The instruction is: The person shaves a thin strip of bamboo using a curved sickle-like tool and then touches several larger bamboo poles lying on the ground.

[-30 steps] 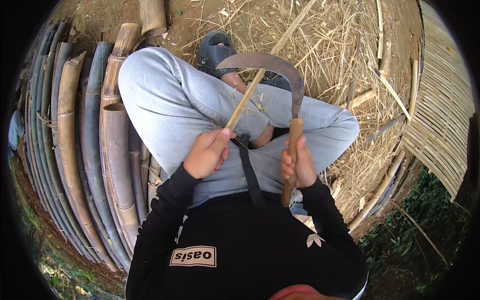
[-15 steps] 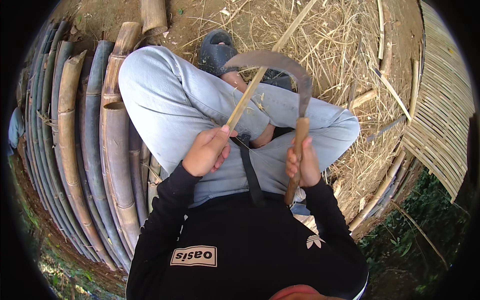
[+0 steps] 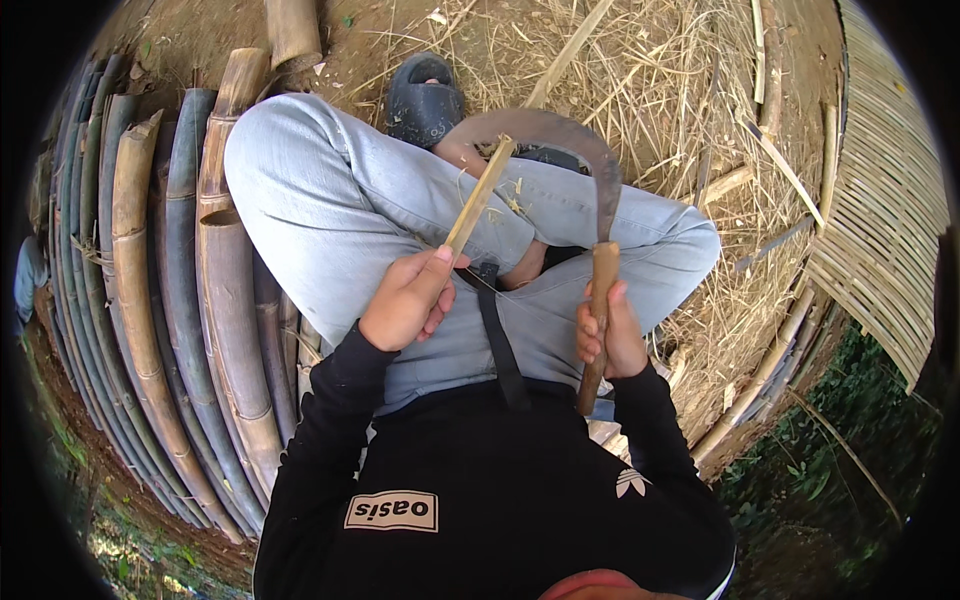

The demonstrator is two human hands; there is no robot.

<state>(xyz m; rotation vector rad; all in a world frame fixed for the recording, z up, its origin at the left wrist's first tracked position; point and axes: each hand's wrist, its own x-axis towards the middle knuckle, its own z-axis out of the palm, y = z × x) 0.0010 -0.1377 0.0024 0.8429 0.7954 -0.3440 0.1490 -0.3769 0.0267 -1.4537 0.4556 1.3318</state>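
My left hand (image 3: 410, 298) pinches the near end of a pale bamboo strip (image 3: 473, 208), thumb on top. The strip slants up and away past my crossed legs. In my right hand (image 3: 612, 330) is the wooden handle of a sickle (image 3: 601, 185), fingers wrapped round it. Its curved, dark blade arcs to the left and lies across the strip, hiding a short stretch of it. Small curled shavings (image 3: 492, 214) cling to the strip near the blade and lie on my jeans.
Several bamboo poles (image 3: 240, 330) lie side by side at the left. Straw-like shavings (image 3: 660, 100) cover the ground ahead and to the right. A slatted bamboo mat (image 3: 880, 200) is at the far right. A cut bamboo piece (image 3: 293, 32) lies at the top.
The sickle blade has shifted slightly toward me along the strip, and fresh shavings show at its edge. Both hands keep their hold, and the view has shifted a little.
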